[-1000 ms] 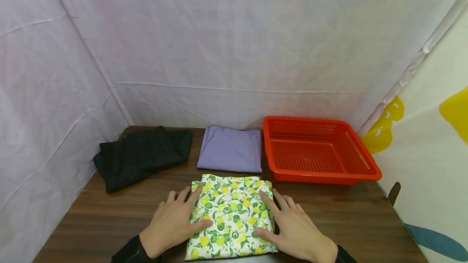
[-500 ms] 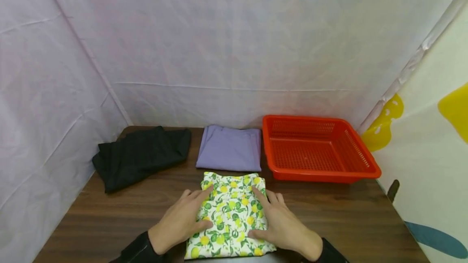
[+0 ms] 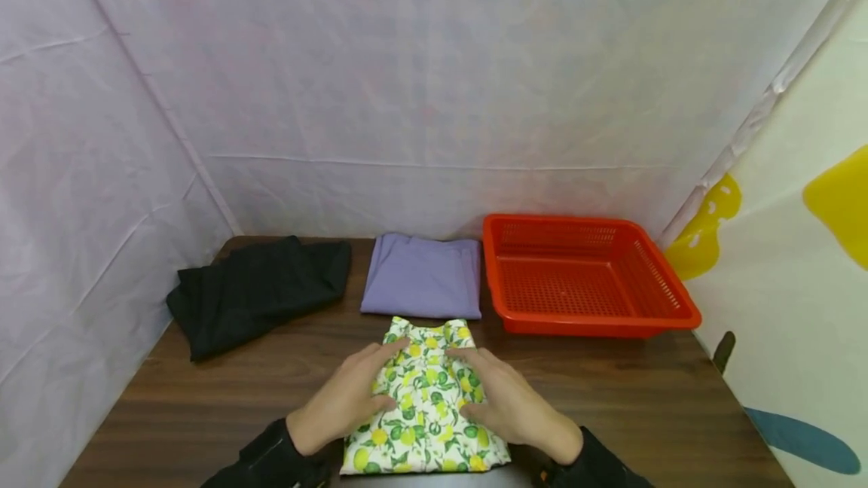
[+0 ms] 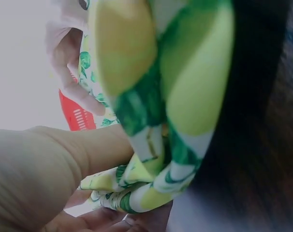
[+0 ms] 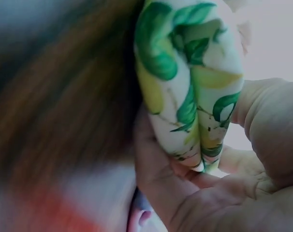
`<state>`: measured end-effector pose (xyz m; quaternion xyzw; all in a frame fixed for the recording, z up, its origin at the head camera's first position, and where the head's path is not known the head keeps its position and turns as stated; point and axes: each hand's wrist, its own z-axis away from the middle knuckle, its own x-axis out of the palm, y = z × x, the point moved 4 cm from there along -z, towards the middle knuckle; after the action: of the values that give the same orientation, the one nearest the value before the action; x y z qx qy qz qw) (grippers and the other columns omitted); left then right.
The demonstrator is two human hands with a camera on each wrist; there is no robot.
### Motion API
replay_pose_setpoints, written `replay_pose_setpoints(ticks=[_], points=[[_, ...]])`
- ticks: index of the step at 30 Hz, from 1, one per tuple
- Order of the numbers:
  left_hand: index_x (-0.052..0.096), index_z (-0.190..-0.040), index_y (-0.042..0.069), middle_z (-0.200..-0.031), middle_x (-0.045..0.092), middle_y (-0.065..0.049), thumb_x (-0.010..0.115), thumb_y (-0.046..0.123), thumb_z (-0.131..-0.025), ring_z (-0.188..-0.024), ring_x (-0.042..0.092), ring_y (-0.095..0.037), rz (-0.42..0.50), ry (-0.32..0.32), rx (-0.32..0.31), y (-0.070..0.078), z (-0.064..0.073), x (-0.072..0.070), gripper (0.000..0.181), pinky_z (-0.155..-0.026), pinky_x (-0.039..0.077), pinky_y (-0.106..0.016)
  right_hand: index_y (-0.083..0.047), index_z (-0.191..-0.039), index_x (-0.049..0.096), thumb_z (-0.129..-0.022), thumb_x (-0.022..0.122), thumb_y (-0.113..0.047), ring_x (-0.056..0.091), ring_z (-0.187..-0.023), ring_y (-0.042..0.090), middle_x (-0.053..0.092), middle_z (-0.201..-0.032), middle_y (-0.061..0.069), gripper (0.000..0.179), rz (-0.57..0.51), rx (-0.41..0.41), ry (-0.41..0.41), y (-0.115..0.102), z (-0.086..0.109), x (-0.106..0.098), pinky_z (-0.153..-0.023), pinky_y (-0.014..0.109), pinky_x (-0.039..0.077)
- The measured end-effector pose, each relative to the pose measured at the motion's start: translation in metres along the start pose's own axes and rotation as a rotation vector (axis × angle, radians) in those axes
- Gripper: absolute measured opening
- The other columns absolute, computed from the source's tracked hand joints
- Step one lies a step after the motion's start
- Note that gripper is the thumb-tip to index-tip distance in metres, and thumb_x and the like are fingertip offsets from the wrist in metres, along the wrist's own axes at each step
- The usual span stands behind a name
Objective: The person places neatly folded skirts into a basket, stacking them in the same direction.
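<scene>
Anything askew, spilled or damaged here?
The black cloth lies slanted with uneven edges, whereas the purple cloth beside it is neatly folded. The lemon-print cloth is bunched between the left hand and right hand, apparently from their grip. No spill or damage shows.

Lemon-print cloth [image 3: 429, 424]: side edges partly hidden by left hand [image 3: 347, 396] and right hand [image 3: 510, 400]. Black sleeves [image 3: 271, 459]: cut off by head view's lower edge. Wood-grain tabletop [image 5: 64, 96]: blurred, right wrist view.

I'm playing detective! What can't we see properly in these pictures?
Head view: some fingers of the left hand and right hand, hidden by the hands and lemon cloth.
Head view: sleeves, cut off at bottom edge.
Left wrist: part of the red basket, behind hands and lemon cloth.
Right wrist: table, blurred.
</scene>
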<state>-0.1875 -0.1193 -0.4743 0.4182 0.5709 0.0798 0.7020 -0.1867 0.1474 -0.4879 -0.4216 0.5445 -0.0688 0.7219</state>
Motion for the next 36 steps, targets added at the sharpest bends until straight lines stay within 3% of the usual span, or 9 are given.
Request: replay_pose_setpoints(ticks=[4,10,14,19,22,25,28,30,36], points=[[0.050,-0.176,0.011,-0.174,0.060,-0.022,0.099,0.005,-0.092,-0.154,0.065,-0.047,0.055,0.029,-0.114,-0.006,-0.005,0.001,0.097,-0.120,0.059,-0.066,-0.019,-0.168,0.056,-0.101,0.092,-0.009,0.063,-0.158,0.034,0.062,-0.173,0.005,0.077,-0.010,-0.033,0.046,0.001,-0.001,-0.004,-0.122,0.062,0.058],[0.063,-0.165,0.013,-0.134,0.084,-0.011,0.100,0.018,-0.095,-0.116,0.082,-0.028,0.004,0.090,-0.192,-0.007,-0.007,-0.005,0.080,-0.103,0.068,-0.053,-0.024,-0.162,0.061,-0.099,0.093,-0.004,0.067,-0.155,0.031,0.068,-0.167,0.001,0.074,0.019,-0.081,0.136,-0.002,-0.001,-0.012,-0.121,0.060,0.060],[0.072,-0.154,0.017,-0.136,0.085,-0.005,0.099,0.019,-0.095,-0.112,0.082,-0.023,0.007,0.152,-0.202,-0.002,-0.005,-0.014,0.065,-0.104,0.069,-0.051,-0.023,-0.164,0.060,-0.099,0.092,-0.001,0.067,-0.156,0.030,0.069,-0.166,-0.001,0.076,0.035,-0.127,0.178,-0.006,-0.001,-0.018,-0.122,0.057,0.061],[0.076,-0.148,0.022,-0.143,0.084,-0.003,0.098,0.021,-0.096,-0.107,0.084,-0.022,0.016,0.219,-0.177,0.007,-0.001,-0.029,0.056,-0.103,0.069,-0.050,-0.023,-0.167,0.057,-0.099,0.092,-0.001,0.064,-0.159,0.027,0.067,-0.167,-0.004,0.079,0.054,-0.187,0.230,-0.017,0.001,-0.031,-0.125,0.053,0.059],[0.076,-0.149,0.022,-0.145,0.083,-0.005,0.096,0.022,-0.100,-0.085,0.078,-0.013,0.025,0.249,-0.128,0.014,0.000,-0.041,0.053,-0.089,0.065,-0.038,-0.024,-0.168,0.057,-0.099,0.093,-0.003,0.063,-0.160,0.025,0.065,-0.169,-0.007,0.080,0.067,-0.217,0.274,-0.025,0.003,-0.043,-0.125,0.052,0.059],[0.074,-0.151,0.020,-0.102,0.085,-0.001,0.093,0.024,-0.103,-0.060,0.057,-0.004,0.036,0.271,-0.063,0.020,-0.003,-0.052,0.053,-0.069,0.053,-0.026,-0.024,-0.169,0.056,-0.100,0.093,-0.004,0.062,-0.161,0.024,0.064,-0.170,-0.007,0.081,0.087,-0.245,0.324,-0.033,0.002,-0.059,-0.125,0.052,0.060],[0.072,-0.155,0.020,-0.062,0.056,0.006,0.091,0.026,-0.105,-0.047,0.031,-0.003,0.055,0.279,-0.025,0.025,-0.010,-0.059,0.054,-0.054,0.037,-0.024,-0.024,-0.171,0.056,-0.100,0.093,-0.004,0.064,-0.157,0.023,0.065,-0.168,-0.004,0.083,0.126,-0.269,0.371,-0.038,0.000,-0.075,-0.121,0.050,0.062],[0.071,-0.157,0.022,-0.055,0.041,0.008,0.090,0.028,-0.106,-0.046,0.028,-0.005,0.060,0.288,-0.016,0.029,-0.016,-0.061,0.055,-0.051,0.034,-0.024,-0.025,-0.171,0.056,-0.100,0.093,-0.004,0.069,-0.145,0.020,0.067,-0.164,-0.003,0.083,0.153,-0.275,0.400,-0.041,0.000,-0.085,-0.114,0.046,0.065],[0.068,-0.161,0.023,-0.058,0.041,0.006,0.087,0.029,-0.108,-0.046,0.026,-0.007,0.072,0.329,0.028,0.042,-0.041,-0.066,0.057,-0.052,0.033,-0.024,-0.025,-0.172,0.056,-0.101,0.091,-0.002,0.071,-0.125,0.019,0.071,-0.156,0.004,0.082,0.217,-0.276,0.460,-0.040,-0.004,-0.113,-0.094,0.039,0.063]])
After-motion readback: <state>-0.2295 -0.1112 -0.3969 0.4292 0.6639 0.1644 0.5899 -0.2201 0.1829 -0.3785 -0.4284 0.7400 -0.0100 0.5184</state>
